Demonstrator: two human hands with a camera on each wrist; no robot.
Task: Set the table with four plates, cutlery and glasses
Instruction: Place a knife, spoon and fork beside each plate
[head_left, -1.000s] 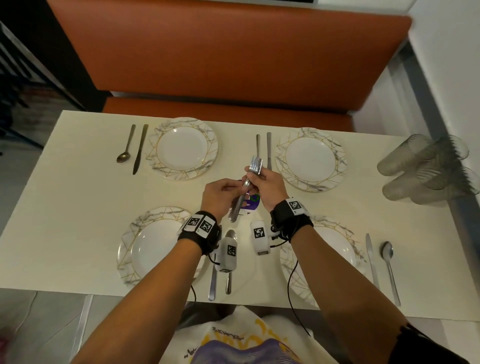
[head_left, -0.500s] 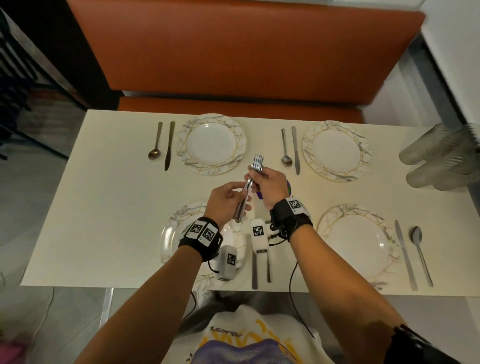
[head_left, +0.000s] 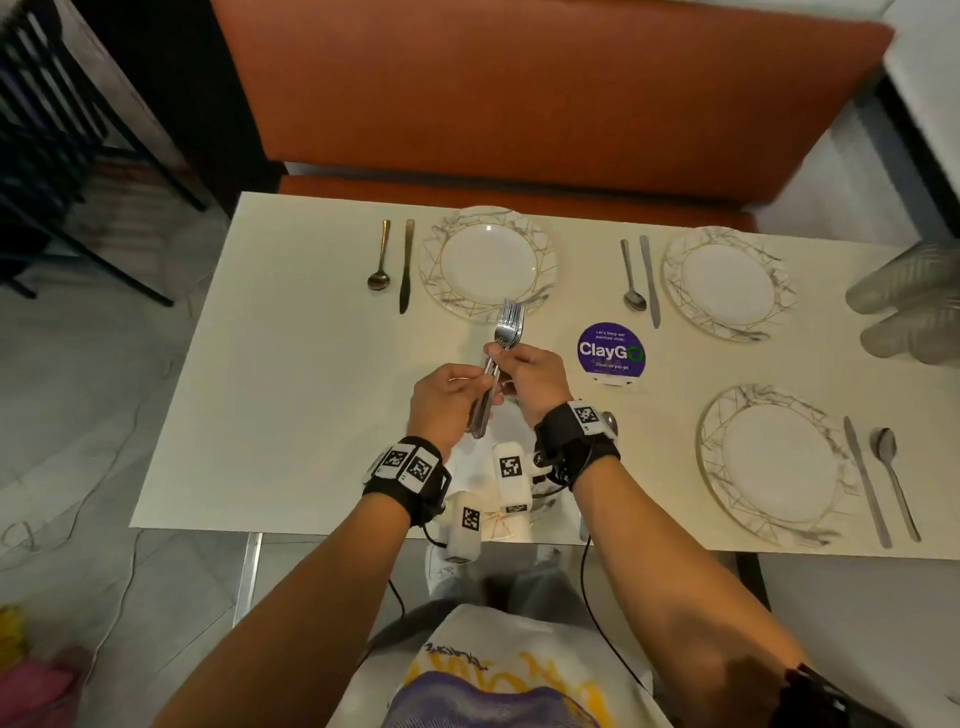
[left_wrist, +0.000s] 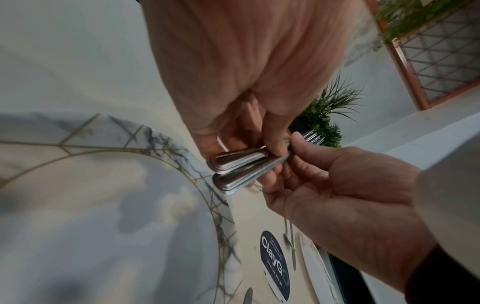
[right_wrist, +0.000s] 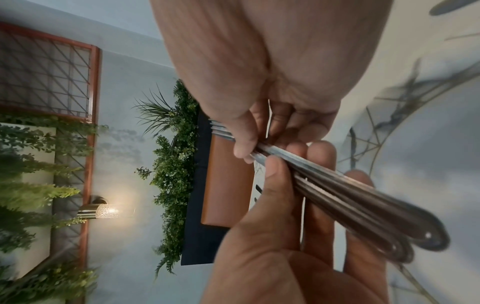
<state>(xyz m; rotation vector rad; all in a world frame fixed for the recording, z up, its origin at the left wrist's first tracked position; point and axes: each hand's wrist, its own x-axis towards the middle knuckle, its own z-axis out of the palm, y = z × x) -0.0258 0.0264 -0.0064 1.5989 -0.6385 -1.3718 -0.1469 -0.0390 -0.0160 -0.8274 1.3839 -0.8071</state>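
Observation:
Both hands hold one bundle of several steel forks (head_left: 500, 358) above the cream table (head_left: 291, 395), tines pointing away from me. My left hand (head_left: 483, 387) grips the handles (left_wrist: 239, 164) from the left. My right hand (head_left: 498, 353) pinches the fork necks (right_wrist: 262, 150) just below the tines. Marble-patterned plates sit far left (head_left: 488, 262), far right (head_left: 727, 283) and near right (head_left: 776, 462). A fourth plate (left_wrist: 103, 195) lies under my hands, mostly hidden in the head view. A spoon (head_left: 381, 260) and a knife (head_left: 406, 265) lie left of the far left plate.
Another spoon and knife pair (head_left: 641, 278) lies left of the far right plate, a third pair (head_left: 878, 480) right of the near right plate. Clear glasses (head_left: 914, 306) lie at the right edge. A purple ClayGo sticker (head_left: 611, 349) marks the table's middle. An orange bench (head_left: 519, 104) runs behind.
My hands carried the fork bundle left, off the purple sticker, which now shows. The head view swung so the table sits further right. Both hands kept their hold.

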